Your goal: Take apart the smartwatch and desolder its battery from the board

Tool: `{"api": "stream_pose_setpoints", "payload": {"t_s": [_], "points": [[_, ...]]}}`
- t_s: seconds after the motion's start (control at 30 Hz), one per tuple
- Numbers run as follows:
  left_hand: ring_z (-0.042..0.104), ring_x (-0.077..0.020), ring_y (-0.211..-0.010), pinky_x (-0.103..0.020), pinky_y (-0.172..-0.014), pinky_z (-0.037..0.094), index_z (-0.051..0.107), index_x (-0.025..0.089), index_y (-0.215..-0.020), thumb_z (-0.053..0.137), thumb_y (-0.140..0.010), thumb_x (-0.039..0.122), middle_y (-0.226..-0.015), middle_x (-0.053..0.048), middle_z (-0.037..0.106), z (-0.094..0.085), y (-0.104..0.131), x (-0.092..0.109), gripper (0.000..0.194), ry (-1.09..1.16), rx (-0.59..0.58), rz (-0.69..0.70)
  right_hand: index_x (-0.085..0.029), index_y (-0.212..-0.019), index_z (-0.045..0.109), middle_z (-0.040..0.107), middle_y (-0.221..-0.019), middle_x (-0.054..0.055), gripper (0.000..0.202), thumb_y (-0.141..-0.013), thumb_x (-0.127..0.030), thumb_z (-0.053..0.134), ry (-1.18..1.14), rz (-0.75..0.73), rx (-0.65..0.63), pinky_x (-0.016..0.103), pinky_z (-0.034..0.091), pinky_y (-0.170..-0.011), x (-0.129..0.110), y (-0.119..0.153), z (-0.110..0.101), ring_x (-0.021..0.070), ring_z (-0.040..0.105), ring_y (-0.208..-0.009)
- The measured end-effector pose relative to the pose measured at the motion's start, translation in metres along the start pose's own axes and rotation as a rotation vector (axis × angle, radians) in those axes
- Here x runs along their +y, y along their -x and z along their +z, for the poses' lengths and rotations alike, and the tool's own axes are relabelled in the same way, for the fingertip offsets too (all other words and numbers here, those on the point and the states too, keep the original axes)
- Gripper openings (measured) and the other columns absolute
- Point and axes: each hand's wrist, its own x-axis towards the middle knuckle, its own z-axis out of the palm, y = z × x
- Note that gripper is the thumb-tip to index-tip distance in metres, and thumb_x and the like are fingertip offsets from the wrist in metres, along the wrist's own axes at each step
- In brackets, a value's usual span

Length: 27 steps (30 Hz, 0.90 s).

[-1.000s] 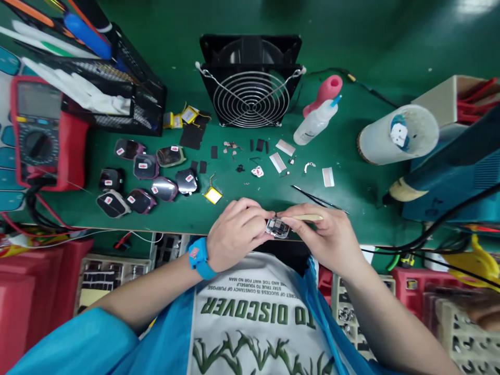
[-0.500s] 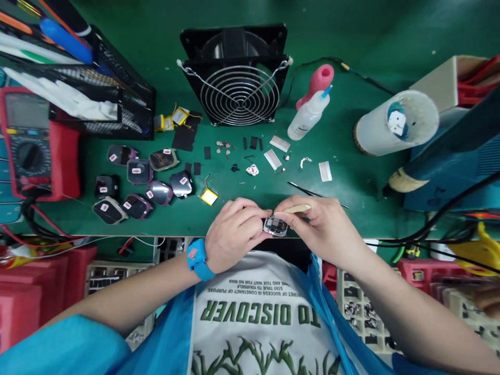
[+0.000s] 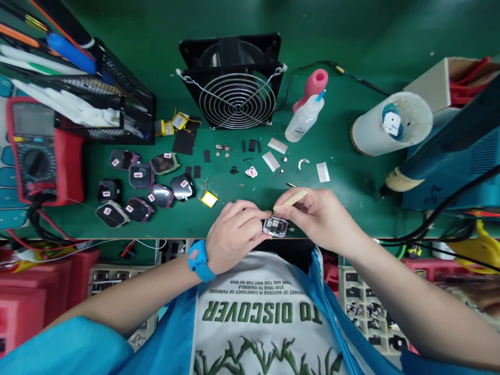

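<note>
Because it fits wholly between a few fingertips, the small watch body is surely light, and with its back open and circuitry bare it should be treated as fragile: best gripped by the rigid outer rim, as it is now, never by the exposed board. Its case looks stiff, with a glossy, likely slippery edge.

Both hands meet just in front of the near edge of the table, directly below the black fan in the view. The left hand pinches the watch body by its left side, fingers curled. The right hand steadies the other side while pinching a thin, pale wooden stick, whose tip points down at the open body; whether the tip touches cannot be told.

This body is a small rounded rectangle, silvery-grey, with tiny metallic parts and a dark patch inside. Left of the fan, and nearer than it, lies a cluster of similar watch cases with red-and-white stickers; a yellow battery cell lies between them and the hands.
</note>
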Motion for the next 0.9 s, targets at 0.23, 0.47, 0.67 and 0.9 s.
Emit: {"api": "stream_pose_setpoints", "payload": {"t_s": [0.23,0.47,0.67,0.9], "points": [[0.064,-0.0228,-0.103,-0.038,-0.085,0.050,0.063,0.020,-0.082,0.071,-0.096,0.028,-0.107,-0.004,0.078,-0.003,0.000,0.001,0.018,0.058,-0.008,-0.050,-0.019,-0.072,0.064,0.072,-0.075,0.001,0.031,-0.086,-0.045,0.072,-0.360,0.194,-0.058,0.028,0.055,-0.063,0.015,-0.009,0.001,0.0139,0.067,-0.065],[0.066,-0.0235,-0.099,-0.041,-0.087,0.056,0.066,0.022,-0.099,0.072,-0.095,0.031,-0.109,-0.006,0.079,-0.005,-0.003,0.004,0.011,0.084,0.013,-0.089,-0.019,-0.077,0.062,0.070,-0.080,0.002,0.036,-0.094,-0.050,0.061,-0.312,0.076,0.157,0.028,0.052,-0.068,0.016,0.001,-0.001,0.0146,0.067,-0.071],[0.068,-0.0250,-0.103,-0.043,-0.089,0.059,0.063,0.023,-0.117,0.070,-0.097,0.030,-0.113,-0.008,0.076,-0.016,-0.004,0.003,0.022,0.022,-0.065,-0.050,-0.018,-0.076,0.062,0.067,-0.067,0.003,0.036,-0.105,-0.030,0.046,0.432,-0.011,0.130,0.029,0.036,-0.058,0.003,0.010,0.007,0.0156,0.062,-0.060],[0.069,-0.0258,-0.107,-0.046,-0.093,0.060,0.063,0.023,-0.117,0.065,-0.099,0.027,-0.116,-0.009,0.073,-0.041,0.000,0.000,0.019,-0.131,-0.143,-0.011,-0.016,-0.088,0.072,0.075,-0.086,0.012,0.021,-0.095,-0.036,0.068,0.861,0.027,0.131,0.032,0.037,-0.058,-0.004,0.010,-0.034,0.0245,0.069,-0.075]]}}
